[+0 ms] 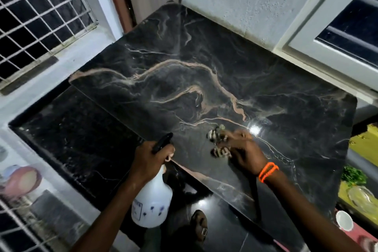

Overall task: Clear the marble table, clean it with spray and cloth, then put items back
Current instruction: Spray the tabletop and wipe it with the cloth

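The black marble table [184, 80] with pinkish veins fills the middle of the view, and nothing stands on it. My left hand [150, 157] grips the neck of a white spray bottle [152, 202] with a black nozzle, held over the table's near left edge. My right hand [241, 149], with an orange band on its wrist, presses a crumpled patterned cloth [217, 139] flat on the marble near the front. The cloth is blurred and mostly hidden under my fingers.
A barred window [38, 16] is at the far left and a white-framed window [339, 32] at the right. A textured wall [235, 0] backs the table. Lower black stone [67, 149] lies to the left. At right sit yellow printed items [360, 182] and a white cup [344, 220]. My sandalled foot [199, 225] shows below.
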